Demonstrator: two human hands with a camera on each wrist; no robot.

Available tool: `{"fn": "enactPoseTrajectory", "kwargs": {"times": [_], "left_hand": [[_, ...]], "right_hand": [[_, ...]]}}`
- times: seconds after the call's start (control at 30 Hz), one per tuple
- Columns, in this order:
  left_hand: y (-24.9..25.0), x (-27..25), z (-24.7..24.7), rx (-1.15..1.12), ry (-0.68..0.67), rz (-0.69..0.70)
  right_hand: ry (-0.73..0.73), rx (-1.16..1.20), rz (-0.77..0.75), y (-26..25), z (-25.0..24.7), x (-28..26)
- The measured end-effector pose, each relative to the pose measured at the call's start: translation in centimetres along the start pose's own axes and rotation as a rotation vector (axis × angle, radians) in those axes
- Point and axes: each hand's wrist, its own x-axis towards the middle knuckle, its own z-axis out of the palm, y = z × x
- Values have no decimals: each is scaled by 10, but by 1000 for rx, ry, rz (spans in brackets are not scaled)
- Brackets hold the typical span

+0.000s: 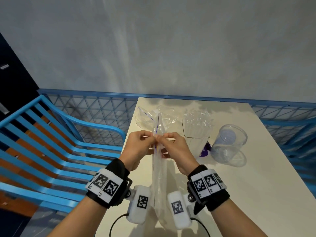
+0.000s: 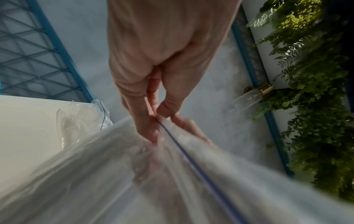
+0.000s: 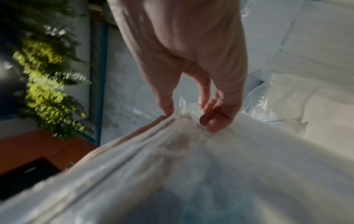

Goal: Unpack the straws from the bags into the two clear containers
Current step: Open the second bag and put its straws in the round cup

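A clear zip bag (image 1: 159, 170) with a blue seal line hangs upright above the table's front, its mouth at the top. My left hand (image 1: 139, 147) pinches the left lip of the mouth; my right hand (image 1: 172, 147) pinches the right lip. In the left wrist view the fingers (image 2: 151, 125) squeeze the plastic next to the blue seal (image 2: 191, 159). In the right wrist view thumb and fingers (image 3: 214, 118) nip the bag's edge (image 3: 172, 151). A square clear container (image 1: 196, 129) filled with clear straws stands behind. A round clear container (image 1: 228, 144) stands to its right, apparently empty.
An empty zip bag (image 1: 147, 117) and crumpled plastic (image 1: 168, 115) lie at the far left of the cream table (image 1: 239, 194). A purple lid (image 1: 205, 150) lies beside the square container. A blue chair (image 1: 59, 146) stands left of the table. A blue mesh rail (image 1: 102, 108) runs behind.
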Motion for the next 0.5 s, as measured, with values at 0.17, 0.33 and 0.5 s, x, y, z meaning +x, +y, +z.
{"fn": "enactPoseTrajectory", "kwargs": {"times": [0.17,0.33,0.5], "left_hand": [[-4,2,-2,48,-11,-90],[1,1,-11,22,-75,-93],[3,7,-35,89,69,-41]], "right_hand": [[-86,-65,-79,-5,-6,0],[-198,3,-58,-7,-11,-5],[155,-186,-171,-17,-41,11]]}}
